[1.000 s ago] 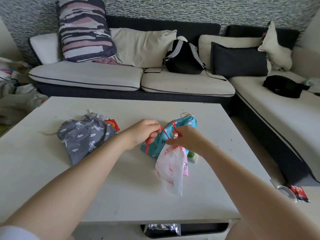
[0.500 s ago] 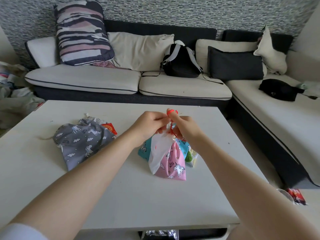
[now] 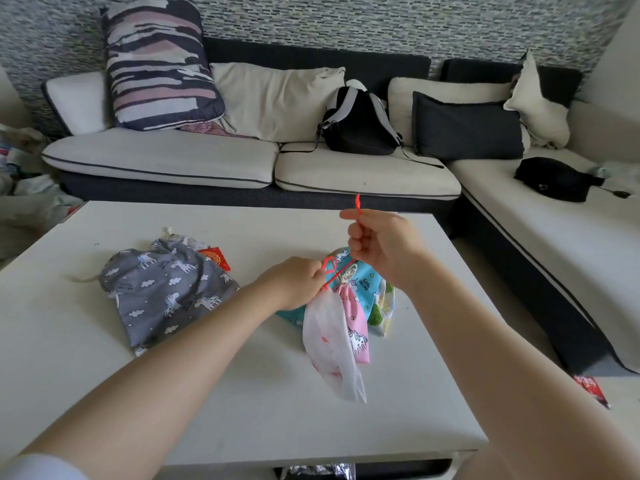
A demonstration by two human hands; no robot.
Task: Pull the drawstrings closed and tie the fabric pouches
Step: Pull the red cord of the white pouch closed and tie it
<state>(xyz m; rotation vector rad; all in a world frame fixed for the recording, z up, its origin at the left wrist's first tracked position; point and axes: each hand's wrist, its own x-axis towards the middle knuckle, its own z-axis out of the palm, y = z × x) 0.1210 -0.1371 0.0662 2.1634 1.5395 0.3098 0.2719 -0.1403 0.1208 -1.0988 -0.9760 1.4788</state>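
On the table (image 3: pixel 104 393), five pouches (image 3: pixel 162 292), two hands (image 3: pixel 298 282).

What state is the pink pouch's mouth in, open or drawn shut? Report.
Drawn shut: the pink pouch hangs gathered tight at its top, where the left hand pinches it while the right hand pulls the red drawstring upward.

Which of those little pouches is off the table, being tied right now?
The pink unicorn pouch, hanging with a white one from the red drawstring both hands hold. The grey pouch and the blue pouch lie flat on the table.
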